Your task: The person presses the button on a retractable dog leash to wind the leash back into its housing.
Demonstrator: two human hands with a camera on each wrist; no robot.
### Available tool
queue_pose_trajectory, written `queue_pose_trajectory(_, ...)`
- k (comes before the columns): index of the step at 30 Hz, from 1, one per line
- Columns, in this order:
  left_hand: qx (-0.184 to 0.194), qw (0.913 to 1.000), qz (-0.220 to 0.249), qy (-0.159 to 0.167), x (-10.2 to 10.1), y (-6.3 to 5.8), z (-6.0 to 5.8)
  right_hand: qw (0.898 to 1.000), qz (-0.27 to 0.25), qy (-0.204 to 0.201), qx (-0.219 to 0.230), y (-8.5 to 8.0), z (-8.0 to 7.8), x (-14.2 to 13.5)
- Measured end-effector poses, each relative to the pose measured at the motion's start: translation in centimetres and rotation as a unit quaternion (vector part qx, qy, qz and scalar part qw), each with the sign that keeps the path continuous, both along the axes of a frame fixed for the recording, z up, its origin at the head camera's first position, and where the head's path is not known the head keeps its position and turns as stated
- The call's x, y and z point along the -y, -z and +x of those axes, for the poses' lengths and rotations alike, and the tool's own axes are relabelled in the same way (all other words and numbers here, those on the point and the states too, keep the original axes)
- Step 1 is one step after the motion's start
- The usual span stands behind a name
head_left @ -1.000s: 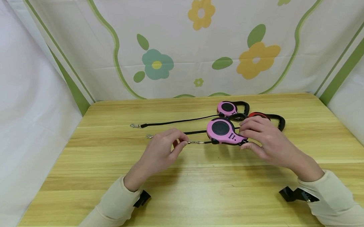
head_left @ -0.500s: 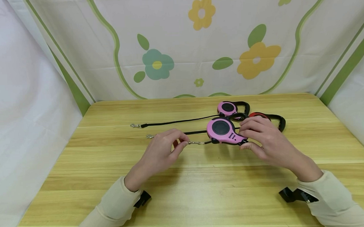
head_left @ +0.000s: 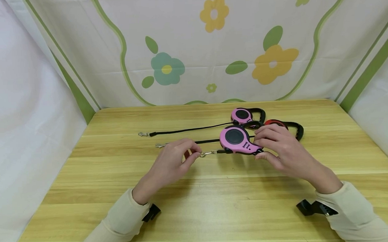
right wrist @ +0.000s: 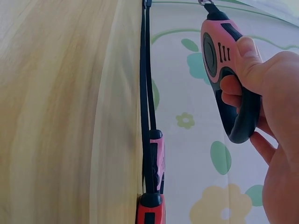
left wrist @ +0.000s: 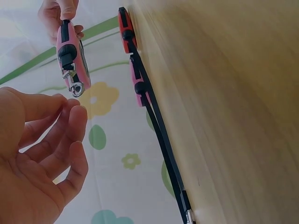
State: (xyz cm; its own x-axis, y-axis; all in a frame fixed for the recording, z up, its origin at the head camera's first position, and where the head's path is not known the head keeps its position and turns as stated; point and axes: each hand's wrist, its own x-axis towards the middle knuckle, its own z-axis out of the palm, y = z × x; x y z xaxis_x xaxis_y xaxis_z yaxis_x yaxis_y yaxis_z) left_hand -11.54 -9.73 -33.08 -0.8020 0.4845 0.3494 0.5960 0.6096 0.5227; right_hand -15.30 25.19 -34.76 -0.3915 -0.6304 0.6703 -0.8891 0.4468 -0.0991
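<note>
A: Largest item?
B: Bench (head_left: 197,213), wood-grain; on its far side, a second pink leash (head_left: 242,114) and a red leash (head_left: 275,123).
A: Foremost leash?
B: Pink, handheld leash (head_left: 235,136), raised above the bench; long axis left to right, cord end pointing left.
A: Grips?
B: Right grip (head_left: 283,150) curled round its handle (right wrist: 245,126); left grip (head_left: 171,157), tips drawn together.
A: Smallest?
B: Metal clip (head_left: 209,153), at those tips; pinched or not, cannot tell.
</note>
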Motion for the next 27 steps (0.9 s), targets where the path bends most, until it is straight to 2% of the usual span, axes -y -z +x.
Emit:
queue_pose_trajectory(16,-0.001,0.9992,-0.038,0.014,-0.8,0.0,-0.2,1.0,0.016,0.011,-0.006,-0.2,0.2,-1.5)
queue_pose_trajectory(23,0.046,0.9953,-0.073,0.043,-1.8,0.4,-0.3,0.999,0.028,0.024,0.006,0.3,0.8,-3.3)
queue_pose_trajectory(27,0.049,0.9909,-0.102,0.074,-2.8,0.4,-0.6,0.999,0.037,0.032,0.017,0.6,1.4,-4.6)
